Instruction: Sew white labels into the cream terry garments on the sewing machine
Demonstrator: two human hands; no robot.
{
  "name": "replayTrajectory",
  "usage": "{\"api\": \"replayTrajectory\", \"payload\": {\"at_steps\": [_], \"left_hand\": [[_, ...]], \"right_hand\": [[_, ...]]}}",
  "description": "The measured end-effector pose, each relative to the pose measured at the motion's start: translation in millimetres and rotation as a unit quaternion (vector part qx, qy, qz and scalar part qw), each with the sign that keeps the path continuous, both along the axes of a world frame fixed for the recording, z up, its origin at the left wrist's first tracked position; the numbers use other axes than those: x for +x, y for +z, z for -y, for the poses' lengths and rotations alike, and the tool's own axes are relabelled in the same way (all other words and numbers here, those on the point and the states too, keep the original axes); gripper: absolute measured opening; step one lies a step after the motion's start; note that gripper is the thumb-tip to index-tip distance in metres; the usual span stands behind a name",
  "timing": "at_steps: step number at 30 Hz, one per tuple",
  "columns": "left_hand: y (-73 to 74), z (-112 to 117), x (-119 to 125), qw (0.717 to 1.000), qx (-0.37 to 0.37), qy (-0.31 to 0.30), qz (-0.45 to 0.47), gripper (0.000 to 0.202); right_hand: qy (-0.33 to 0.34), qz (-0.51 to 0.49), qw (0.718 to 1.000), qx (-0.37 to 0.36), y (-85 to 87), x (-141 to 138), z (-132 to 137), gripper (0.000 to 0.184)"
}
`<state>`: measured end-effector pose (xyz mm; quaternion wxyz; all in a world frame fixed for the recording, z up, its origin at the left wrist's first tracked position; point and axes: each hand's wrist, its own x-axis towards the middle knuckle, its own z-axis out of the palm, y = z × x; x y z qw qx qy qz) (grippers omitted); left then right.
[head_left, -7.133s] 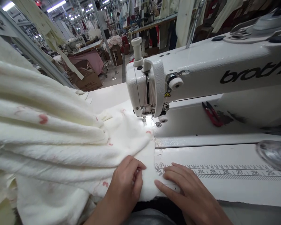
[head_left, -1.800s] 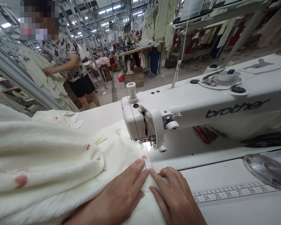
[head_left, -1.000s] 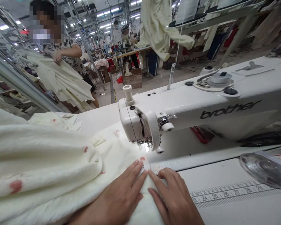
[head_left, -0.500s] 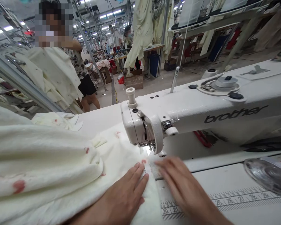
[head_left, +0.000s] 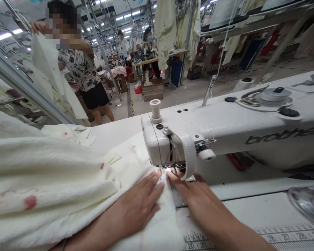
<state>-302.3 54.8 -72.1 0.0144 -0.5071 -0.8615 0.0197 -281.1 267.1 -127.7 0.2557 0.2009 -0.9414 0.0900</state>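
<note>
Cream fabric [head_left: 136,164] with red printed spots passes under the head of a white sewing machine [head_left: 167,139]. My left hand [head_left: 140,202] lies flat on the fabric, its fingers stretched toward the lit needle area. A small white label [head_left: 161,178] with dark marks shows beside those fingertips. At the fabric's right edge, my right hand [head_left: 199,197] has its fingers extended close to the presser foot. The machine's curved thread guard partly covers these fingers. The hands are apart, with a strip of fabric between them.
Bunched cream fabric [head_left: 54,174] fills the left side. A printed ruler [head_left: 282,238] runs along the table's front edge, and a clear round dish [head_left: 307,205] is at right. Beyond the machine, a person [head_left: 86,76] in a patterned top holds up cream cloth [head_left: 49,66].
My right hand has moved forward and in to the needle area. My left hand has slid slightly forward on the fabric. The view has shifted, and the co-worker has raised the cloth.
</note>
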Motion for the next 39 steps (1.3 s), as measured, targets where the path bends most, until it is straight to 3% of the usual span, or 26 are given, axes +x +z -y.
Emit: {"api": "replayTrajectory", "payload": {"at_steps": [4, 14, 20, 29, 34, 39], "left_hand": [[-2.3, 1, 0, 0.999, 0.031, 0.011, 0.009, 0.051], [1.3, 1, -6, 0.999, 0.035, 0.000, 0.000, 0.044], [-0.6, 1, -8, 0.999, 0.040, 0.006, 0.008, 0.042], [8.1, -5, -18, 0.995, 0.037, 0.042, 0.082, 0.033], [6.9, -5, -30, 0.995, 0.029, 0.048, 0.084, 0.031], [5.9, -4, -29, 0.997, 0.024, 0.042, 0.068, 0.028]], "right_hand": [[0.018, -0.029, 0.999, 0.011, -2.7, 22, 7, 0.057], [-0.008, -0.019, 1.000, 0.013, -10.9, 16, 9, 0.062], [-0.023, -0.031, 0.998, -0.042, -20.3, 18, 12, 0.063], [-0.014, -0.033, 0.999, 0.021, -15.9, 16, 2, 0.058], [-0.039, -0.033, 0.999, 0.005, -11.1, 18, 5, 0.056], [-0.022, -0.038, 0.999, -0.013, -0.4, 21, 10, 0.060]]}}
